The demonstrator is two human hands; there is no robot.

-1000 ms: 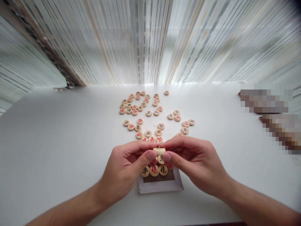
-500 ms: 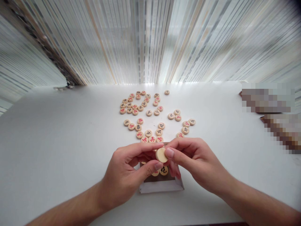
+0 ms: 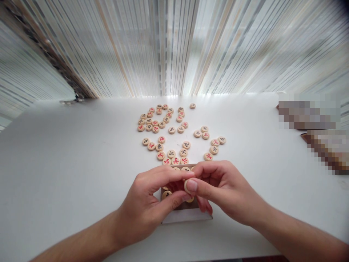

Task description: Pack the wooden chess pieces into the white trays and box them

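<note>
Fingers: left hand [image 3: 147, 207] and right hand [image 3: 223, 193] pinch one piece [image 3: 187, 186].
Box [image 3: 188, 217]: I see few inside.
Outstanding: loose pieces [image 3: 171, 130], twelve o'clock, tabletop [image 3: 68, 163].

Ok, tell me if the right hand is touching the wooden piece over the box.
Touching. The head view shows the thumb of the right hand pressed flat on the wooden piece, with no gap.

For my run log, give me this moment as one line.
hands: left hand and right hand pinch one chess piece together | where: over shallow box | table: loose pieces scattered beyond
</note>
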